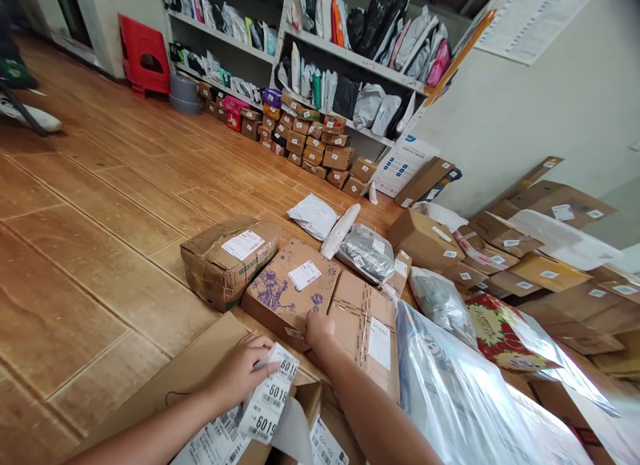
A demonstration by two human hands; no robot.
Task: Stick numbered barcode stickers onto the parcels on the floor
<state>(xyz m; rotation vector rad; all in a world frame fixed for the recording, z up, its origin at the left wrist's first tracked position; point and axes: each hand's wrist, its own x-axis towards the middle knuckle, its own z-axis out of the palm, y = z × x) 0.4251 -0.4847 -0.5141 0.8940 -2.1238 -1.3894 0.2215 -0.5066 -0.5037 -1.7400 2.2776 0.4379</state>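
Note:
My left hand (245, 368) pinches a strip of white number labels (270, 397); 6018 and 6019 can be read on it, and its backing paper curls below. Just right of it, my right hand (319, 330) is curled against the near edge of a brown box with purple flower print (280, 278). Whatever may be between those fingers is hidden. A small white label (295, 333) shows on that box's front side beside the hand, and a larger shipping label (305, 275) lies on its top. Under my left hand is an open-looking carton with a printed label (213, 442).
A taped carton (210, 265) stands left, a flat carton (357, 305) and silvery plastic-wrapped parcel (460, 378) right. Bagged parcels (367, 252) lie beyond. Cartons (545, 285) pile up at the right wall. Shelves (350, 52), a red stool (145, 58) and grey stools (185, 94) stand behind.

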